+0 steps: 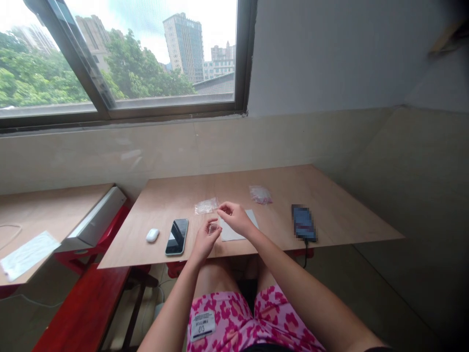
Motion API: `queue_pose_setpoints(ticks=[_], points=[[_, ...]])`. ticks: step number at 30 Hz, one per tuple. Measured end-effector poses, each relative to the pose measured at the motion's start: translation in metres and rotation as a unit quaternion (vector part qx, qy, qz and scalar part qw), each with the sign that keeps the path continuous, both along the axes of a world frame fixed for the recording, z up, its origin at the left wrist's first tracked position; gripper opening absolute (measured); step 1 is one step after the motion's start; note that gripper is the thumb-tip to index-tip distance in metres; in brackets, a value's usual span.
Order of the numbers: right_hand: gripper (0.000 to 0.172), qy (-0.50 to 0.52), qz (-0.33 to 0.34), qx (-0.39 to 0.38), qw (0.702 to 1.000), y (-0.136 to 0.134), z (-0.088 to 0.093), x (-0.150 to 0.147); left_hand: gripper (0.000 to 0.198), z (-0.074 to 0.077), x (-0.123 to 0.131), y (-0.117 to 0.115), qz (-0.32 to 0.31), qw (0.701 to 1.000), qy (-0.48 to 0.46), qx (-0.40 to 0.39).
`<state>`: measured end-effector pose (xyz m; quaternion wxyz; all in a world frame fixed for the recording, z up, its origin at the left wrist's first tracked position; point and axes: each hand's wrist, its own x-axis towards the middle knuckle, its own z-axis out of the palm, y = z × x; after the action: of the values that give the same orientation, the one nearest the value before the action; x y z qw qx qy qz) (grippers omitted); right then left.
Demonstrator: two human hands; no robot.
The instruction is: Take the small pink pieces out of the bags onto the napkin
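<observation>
Near the table's front edge, my left hand [207, 238] has its fingers curled round a small clear plastic piece [213, 228]. My right hand [234, 218] is just above and to the right, its thumb and fingertips pinched together; what they hold, if anything, is too small to make out. Under my right hand lies a white sheet [233, 232], partly covered by it. Behind my hands is a clear plastic bag [205, 206], close to the right fingertips. Farther back to the right rests another clear bag [261, 194] with small pinkish items.
A phone [177, 237] and a white earbud case [152, 235] lie left of my hands. At the right is a cabled phone [304, 223]. A red bench [88, 308] and second table [54, 205] stand left, below the window.
</observation>
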<state>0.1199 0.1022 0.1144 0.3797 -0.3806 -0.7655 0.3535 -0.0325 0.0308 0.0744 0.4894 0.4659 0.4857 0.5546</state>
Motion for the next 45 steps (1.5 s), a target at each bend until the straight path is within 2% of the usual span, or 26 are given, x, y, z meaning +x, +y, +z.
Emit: queue_pose_setpoints(ticks=[3, 7, 11, 15, 20, 24, 28, 31, 33, 45], points=[[0.008, -0.069, 0.044, 0.049, 0.995, -0.017, 0.018, 0.003, 0.047, 0.002, 0.005, -0.002, -0.016, 0.999, -0.011, 0.033], [0.011, -0.091, 0.016, 0.045, 0.995, -0.028, 0.02, 0.023, 0.049, 0.007, 0.012, -0.008, -0.049, 0.999, 0.001, 0.018], [0.011, -0.094, 0.025, 0.026, 0.995, -0.036, 0.008, 0.054, 0.056, 0.016, 0.021, -0.02, -0.088, 0.996, 0.003, -0.004], [0.017, -0.076, 0.06, -0.011, 0.995, -0.054, -0.012, 0.08, 0.063, 0.018, 0.035, -0.032, -0.15, 0.987, 0.001, -0.057], [0.013, -0.012, 0.055, -0.077, 0.995, -0.076, -0.036, 0.102, 0.048, 0.014, 0.053, -0.04, -0.187, 0.981, 0.038, -0.036], [0.015, 0.009, 0.066, -0.083, 0.994, -0.078, -0.039, 0.115, 0.044, 0.014, 0.06, -0.042, -0.21, 0.976, 0.062, -0.023], [0.019, 0.015, 0.028, -0.087, 0.996, -0.069, -0.038, 0.124, 0.041, 0.009, 0.063, -0.045, -0.18, 0.982, 0.048, -0.021], [0.019, 0.003, 0.009, -0.092, 0.996, -0.064, -0.041, 0.128, 0.032, -0.001, 0.065, -0.047, -0.125, 0.99, 0.06, -0.012], [0.019, -0.006, 0.01, -0.094, 0.995, -0.063, -0.044, 0.129, 0.032, -0.007, 0.066, -0.049, -0.095, 0.993, 0.068, -0.004], [0.021, -0.018, 0.01, -0.094, 0.995, -0.068, -0.056, 0.121, 0.022, -0.011, 0.058, -0.045, -0.055, 0.978, 0.191, 0.067]])
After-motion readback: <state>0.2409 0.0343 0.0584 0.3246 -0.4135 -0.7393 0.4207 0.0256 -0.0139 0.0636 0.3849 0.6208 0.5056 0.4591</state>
